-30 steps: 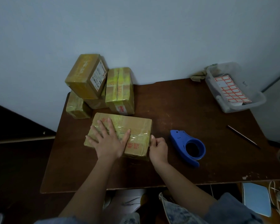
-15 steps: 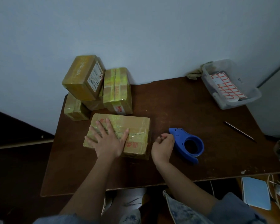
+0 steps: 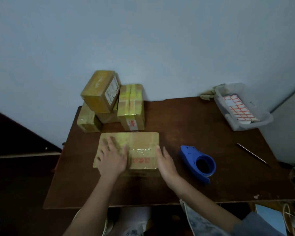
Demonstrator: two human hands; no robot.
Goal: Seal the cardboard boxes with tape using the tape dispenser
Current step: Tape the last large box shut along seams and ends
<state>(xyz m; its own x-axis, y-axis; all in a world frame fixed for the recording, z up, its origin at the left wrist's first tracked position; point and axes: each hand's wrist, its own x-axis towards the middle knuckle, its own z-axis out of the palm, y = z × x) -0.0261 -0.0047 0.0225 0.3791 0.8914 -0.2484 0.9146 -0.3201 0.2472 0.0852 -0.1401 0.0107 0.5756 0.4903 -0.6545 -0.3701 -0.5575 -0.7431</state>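
Observation:
A flat cardboard box (image 3: 141, 142) with red print and clear tape across its top lies on the brown table (image 3: 186, 123) in front of me. My left hand (image 3: 111, 159) rests flat on the box's left half, fingers spread and blurred. My right hand (image 3: 165, 161) is pressed with straight fingers against the box's right side. The blue tape dispenser (image 3: 198, 163) lies on the table to the right of that hand, apart from it.
Several taped boxes (image 3: 109, 101) are stacked at the table's back left against the wall. A clear plastic bin (image 3: 243, 108) with a sheet of red-bordered labels stands at the back right. A pen (image 3: 253, 155) lies near the right edge.
My right hand went from the box's near right corner toward the dispenser with curled fingers, then came back to the box's right side with fingers straight. The box has turned squarer to me.

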